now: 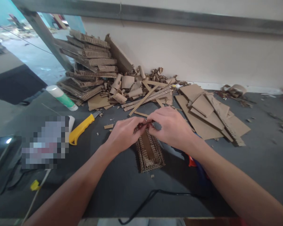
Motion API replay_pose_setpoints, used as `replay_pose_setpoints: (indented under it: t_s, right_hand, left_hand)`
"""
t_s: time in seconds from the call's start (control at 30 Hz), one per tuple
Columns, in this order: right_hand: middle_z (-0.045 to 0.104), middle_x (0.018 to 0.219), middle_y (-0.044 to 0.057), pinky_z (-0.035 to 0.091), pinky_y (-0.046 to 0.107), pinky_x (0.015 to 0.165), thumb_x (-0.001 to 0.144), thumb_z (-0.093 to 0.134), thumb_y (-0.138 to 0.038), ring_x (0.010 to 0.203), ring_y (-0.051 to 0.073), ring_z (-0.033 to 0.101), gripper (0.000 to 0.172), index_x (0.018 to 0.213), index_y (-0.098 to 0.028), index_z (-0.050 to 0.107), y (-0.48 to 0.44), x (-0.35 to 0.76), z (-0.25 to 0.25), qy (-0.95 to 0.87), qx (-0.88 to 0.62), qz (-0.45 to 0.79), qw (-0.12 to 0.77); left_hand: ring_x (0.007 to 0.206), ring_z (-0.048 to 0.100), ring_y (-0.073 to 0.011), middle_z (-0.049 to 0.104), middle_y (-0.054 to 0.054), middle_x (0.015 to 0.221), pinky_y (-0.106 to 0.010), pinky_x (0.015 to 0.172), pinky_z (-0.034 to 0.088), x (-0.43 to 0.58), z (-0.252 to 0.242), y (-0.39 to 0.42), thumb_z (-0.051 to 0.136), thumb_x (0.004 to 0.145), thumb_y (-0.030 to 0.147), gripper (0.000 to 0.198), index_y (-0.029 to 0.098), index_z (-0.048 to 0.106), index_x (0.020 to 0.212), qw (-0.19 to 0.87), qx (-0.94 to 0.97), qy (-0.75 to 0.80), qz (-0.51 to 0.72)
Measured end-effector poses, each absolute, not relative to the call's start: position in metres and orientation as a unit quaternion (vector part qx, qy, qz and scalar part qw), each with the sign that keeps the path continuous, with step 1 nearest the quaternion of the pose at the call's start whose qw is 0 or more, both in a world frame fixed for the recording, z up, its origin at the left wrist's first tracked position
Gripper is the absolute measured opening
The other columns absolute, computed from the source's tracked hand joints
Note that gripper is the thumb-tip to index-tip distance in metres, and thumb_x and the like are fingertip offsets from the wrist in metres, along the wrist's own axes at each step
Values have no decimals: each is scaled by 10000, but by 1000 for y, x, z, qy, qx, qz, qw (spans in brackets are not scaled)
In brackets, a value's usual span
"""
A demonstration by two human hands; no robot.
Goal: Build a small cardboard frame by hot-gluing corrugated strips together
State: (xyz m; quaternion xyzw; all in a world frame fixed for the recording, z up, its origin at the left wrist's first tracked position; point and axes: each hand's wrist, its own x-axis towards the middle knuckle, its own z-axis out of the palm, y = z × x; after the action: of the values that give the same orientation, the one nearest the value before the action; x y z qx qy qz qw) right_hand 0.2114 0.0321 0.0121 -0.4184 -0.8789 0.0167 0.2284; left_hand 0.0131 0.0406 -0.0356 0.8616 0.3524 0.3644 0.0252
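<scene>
A small tray-like piece built of corrugated cardboard (149,153) lies on the dark grey table (113,185) in front of me. My left hand (124,133) and my right hand (172,126) meet over its far end. Both hands have their fingers curled and pinched on the upper edge of the cardboard piece. What exactly the fingertips press is hidden between the hands.
A yellow utility knife (81,129) lies left of my hands, a green and white glue bottle (61,97) beyond it. Stacked corrugated strips (89,66), curled scraps (129,88) and flat cardboard sheets (207,116) fill the back. A black cable (151,196) and a red-blue tool (193,161) lie under my right forearm.
</scene>
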Motion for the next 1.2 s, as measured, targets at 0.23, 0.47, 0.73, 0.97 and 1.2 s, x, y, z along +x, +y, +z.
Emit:
replay_pose_setpoints:
  t_s: [0.23,0.47,0.73,0.97,1.2]
  right_hand:
    - [737,815,14,438,281,715,762,611,-111,764,166,652,137,813,-180,718,30,209,16,-839,-452,114,282]
    - [716,749,-26,433,239,651,759,608,-146,703,123,625,127,788,-194,722,28,210,23,-772,-489,278,296]
    - [672,678,-12,411,260,579,801,579,-277,610,130,566,129,761,-194,669,50,226,9,-700,-560,318,308]
    - [740,1075,93,476,312,731,855,623,-421,919,232,675,342,1096,-188,696,56,246,15,-787,-568,227,82]
    - [680,699,76,374,341,542,933,508,-500,624,237,605,380,698,-224,622,7,277,49,-730,-677,67,-62]
  left_hand:
    - [668,707,-119,746,5,799,-214,622,490,19,-32,37,595,923,162,27,185,606,915,-39,854,322,406]
    - [702,715,-128,746,5,796,-224,641,505,20,-30,36,614,919,155,50,194,592,896,-90,853,298,418]
    - [732,726,-129,752,-13,822,-224,688,545,21,-21,29,596,919,121,86,193,584,963,-102,866,248,421]
    - [788,755,-148,784,-44,913,-225,715,573,14,-34,43,611,962,197,115,179,614,1075,-113,841,315,425]
    - [778,751,-155,784,-25,873,-217,610,545,9,-44,50,586,979,236,108,191,677,1013,-81,836,379,388]
